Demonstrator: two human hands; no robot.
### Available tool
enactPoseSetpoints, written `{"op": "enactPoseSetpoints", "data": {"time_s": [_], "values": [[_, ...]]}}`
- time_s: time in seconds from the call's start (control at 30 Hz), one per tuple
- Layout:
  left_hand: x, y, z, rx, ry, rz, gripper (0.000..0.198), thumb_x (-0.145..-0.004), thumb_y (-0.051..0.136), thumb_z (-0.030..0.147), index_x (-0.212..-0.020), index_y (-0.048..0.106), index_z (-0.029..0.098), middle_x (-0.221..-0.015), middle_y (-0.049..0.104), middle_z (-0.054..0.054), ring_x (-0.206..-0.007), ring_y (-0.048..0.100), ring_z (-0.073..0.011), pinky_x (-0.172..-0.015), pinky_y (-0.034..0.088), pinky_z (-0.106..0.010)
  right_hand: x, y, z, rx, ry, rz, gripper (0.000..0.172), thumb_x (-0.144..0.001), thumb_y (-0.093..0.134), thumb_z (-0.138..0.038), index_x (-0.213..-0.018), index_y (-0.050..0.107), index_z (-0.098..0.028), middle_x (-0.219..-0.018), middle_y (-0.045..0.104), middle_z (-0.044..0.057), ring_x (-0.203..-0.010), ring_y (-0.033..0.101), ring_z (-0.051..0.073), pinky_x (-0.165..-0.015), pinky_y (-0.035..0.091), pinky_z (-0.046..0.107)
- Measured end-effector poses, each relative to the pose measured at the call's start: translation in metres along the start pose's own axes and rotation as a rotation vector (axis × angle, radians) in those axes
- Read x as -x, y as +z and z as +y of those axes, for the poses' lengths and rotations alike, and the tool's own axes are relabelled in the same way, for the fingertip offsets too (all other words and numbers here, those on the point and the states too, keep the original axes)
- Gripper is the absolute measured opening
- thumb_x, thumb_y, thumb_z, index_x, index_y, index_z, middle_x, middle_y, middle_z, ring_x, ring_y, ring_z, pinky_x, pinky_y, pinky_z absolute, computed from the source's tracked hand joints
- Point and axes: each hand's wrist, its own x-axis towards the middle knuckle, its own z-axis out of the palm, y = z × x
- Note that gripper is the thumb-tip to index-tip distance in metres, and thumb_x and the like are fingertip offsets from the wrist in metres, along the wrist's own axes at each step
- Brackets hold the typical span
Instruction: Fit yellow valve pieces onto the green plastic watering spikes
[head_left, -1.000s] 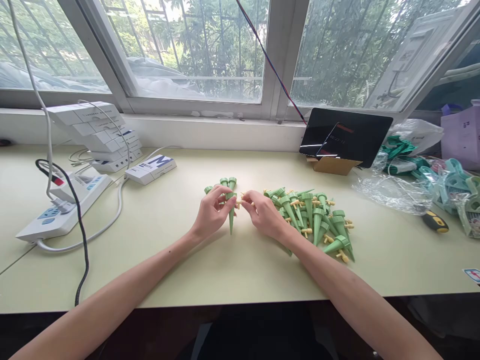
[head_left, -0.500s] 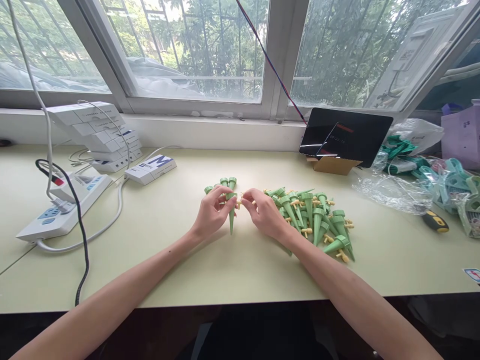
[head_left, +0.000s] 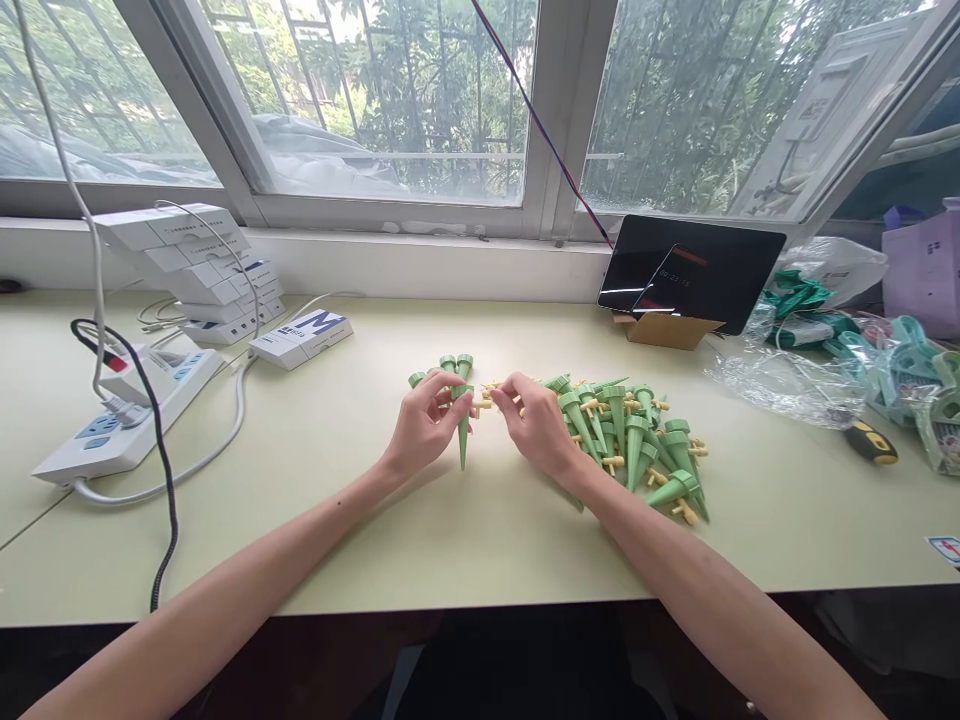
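Near the middle of the table, my left hand (head_left: pixel 429 425) pinches a green spike (head_left: pixel 463 440) by its cap, point down. A small yellow valve (head_left: pixel 482 405) sticks out to the right from the spike's cap. Just right of the valve is my right hand (head_left: pixel 534 425), its thumb and fingertips close together; what they hold, if anything, is too small to make out. Several green spikes (head_left: pixel 464 364) lie behind my left hand. Beside and behind my right hand spreads a pile of green spikes with yellow valves (head_left: pixel 636 440).
White boxes (head_left: pixel 210 265) and a power strip (head_left: pixel 135 420) with cables occupy the left. A dark tablet (head_left: pixel 690 275) leans on a cardboard stand at the back right. Farther right lie clear plastic bags (head_left: pixel 787 385), a screwdriver (head_left: pixel 871 442) and a purple box (head_left: pixel 922 270).
My right hand has moved a little to the right, off the yellow valve, which now shows more fully. My left hand has stayed in place with the spike.
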Motion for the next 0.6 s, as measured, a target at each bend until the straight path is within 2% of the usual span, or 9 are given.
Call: {"op": "enactPoseSetpoints", "data": {"time_s": [0.23, 0.53, 0.6], "values": [[-0.0005, 0.0002, 0.0018, -0.011, 0.015, 0.007, 0.014, -0.091, 0.064, 0.031, -0.093, 0.059, 0.018, -0.095, 0.048, -0.002, -0.068, 0.065, -0.0113, -0.054, 0.064, -0.03, 0.0004, -0.0005, -0.003, -0.072, -0.054, -0.051, 0.005, -0.095, 0.054, -0.025, -0.095, 0.055, -0.02, -0.094, 0.066, 0.005, -0.08, 0.061, 0.016, -0.068, 0.047, 0.027], [0.0012, -0.0006, -0.001, -0.015, 0.017, -0.018, 0.014, -0.09, 0.065, 0.031, -0.095, 0.06, 0.018, -0.096, 0.048, -0.002, -0.07, 0.066, -0.0124, -0.055, 0.065, -0.031, 0.0017, 0.0011, 0.0012, -0.043, -0.045, -0.092, 0.017, -0.101, 0.045, -0.031, -0.096, 0.057, -0.02, -0.08, 0.067, 0.002, -0.071, 0.062, 0.015, -0.067, 0.046, 0.027], [0.0007, -0.0004, -0.0003, -0.01, 0.009, -0.009, 0.015, -0.09, 0.065, 0.031, -0.094, 0.06, 0.018, -0.095, 0.048, -0.002, -0.07, 0.066, -0.0125, -0.055, 0.064, -0.031, 0.0017, 0.0013, 0.0009, -0.031, -0.043, -0.087, 0.018, -0.101, 0.045, -0.032, -0.094, 0.057, -0.02, -0.082, 0.068, 0.003, -0.071, 0.062, 0.015, -0.067, 0.046, 0.027]]}}
